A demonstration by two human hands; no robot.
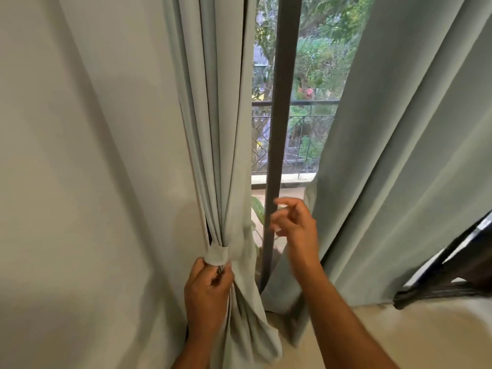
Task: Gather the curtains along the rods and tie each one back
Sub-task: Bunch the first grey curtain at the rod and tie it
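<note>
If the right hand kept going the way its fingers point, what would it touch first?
Probably the dark vertical window frame: the right hand's loosely curled fingers reach up and left toward it. Depth is unclear; it may already be brushing it.

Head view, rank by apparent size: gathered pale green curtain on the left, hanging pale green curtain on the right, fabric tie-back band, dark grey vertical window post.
1. Hanging pale green curtain on the right
2. Gathered pale green curtain on the left
3. Dark grey vertical window post
4. Fabric tie-back band

The curtains run out of frame, so their ranking is unsure.
</note>
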